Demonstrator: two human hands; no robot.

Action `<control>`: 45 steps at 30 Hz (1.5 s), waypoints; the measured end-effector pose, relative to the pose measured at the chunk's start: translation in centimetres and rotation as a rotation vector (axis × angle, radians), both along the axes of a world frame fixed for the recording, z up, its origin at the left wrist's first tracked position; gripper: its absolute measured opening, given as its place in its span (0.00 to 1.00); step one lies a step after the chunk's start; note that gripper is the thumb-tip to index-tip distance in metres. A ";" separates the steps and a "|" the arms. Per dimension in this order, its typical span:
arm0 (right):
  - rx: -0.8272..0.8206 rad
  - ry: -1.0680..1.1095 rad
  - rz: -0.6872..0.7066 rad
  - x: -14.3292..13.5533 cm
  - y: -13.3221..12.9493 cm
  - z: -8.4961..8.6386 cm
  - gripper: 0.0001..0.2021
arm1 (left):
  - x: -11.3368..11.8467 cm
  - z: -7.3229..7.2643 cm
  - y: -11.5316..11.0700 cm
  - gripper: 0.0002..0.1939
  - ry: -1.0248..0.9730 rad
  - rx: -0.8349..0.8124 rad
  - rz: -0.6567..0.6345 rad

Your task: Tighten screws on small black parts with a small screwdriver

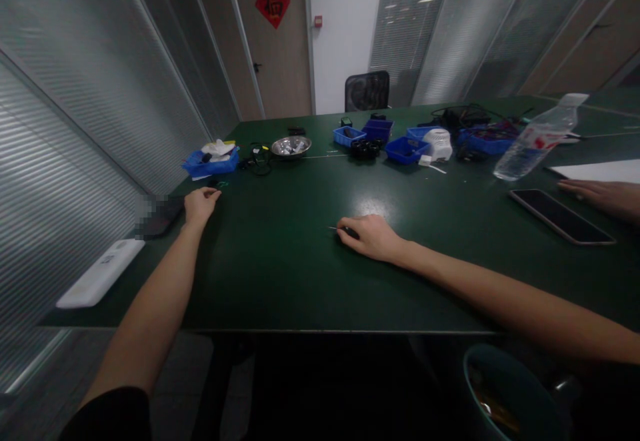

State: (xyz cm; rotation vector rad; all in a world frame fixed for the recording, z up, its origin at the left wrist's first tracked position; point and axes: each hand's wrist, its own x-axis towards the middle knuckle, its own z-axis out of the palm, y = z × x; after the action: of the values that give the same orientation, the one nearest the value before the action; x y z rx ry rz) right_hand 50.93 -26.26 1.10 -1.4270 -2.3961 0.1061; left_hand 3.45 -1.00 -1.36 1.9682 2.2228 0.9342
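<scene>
My right hand (371,235) rests on the green table, its fingers closed around a small screwdriver (351,233) with a dark handle and a thin metal shaft pointing left. Out to the left, my left hand (201,205) reaches over the tabletop with thumb and fingers brought together; what they pinch, if anything, is too small to make out. Just beyond those fingertips lie small green pieces (223,185). A blue tray (213,166) with white and yellow items sits behind them.
A metal bowl (291,148) of small parts and a black cable (257,161) lie farther back. Blue bins (406,151), a white device (439,144), a bottle (537,139) and a phone (561,217) stand rightward. Another person's hand (603,197) lies at right. A white box (103,274) sits left.
</scene>
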 end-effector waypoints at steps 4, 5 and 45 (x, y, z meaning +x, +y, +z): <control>-0.006 0.004 0.007 0.0 0.0 0.1 0.15 | -0.2 -0.2 0.0 0.17 0.037 0.012 -0.022; -0.006 0.003 0.008 0.0 0.0 0.1 0.15 | -0.3 -0.2 0.0 0.17 0.054 0.018 -0.028; -0.001 0.014 0.010 0.0 0.0 0.1 0.15 | -0.2 0.0 -0.4 0.16 0.034 0.041 -0.055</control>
State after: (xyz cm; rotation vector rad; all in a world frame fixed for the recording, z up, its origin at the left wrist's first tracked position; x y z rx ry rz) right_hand 50.94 -26.28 1.22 -1.4099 -2.3933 0.1197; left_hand 3.28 -1.37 -1.32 2.0673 2.1715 0.9537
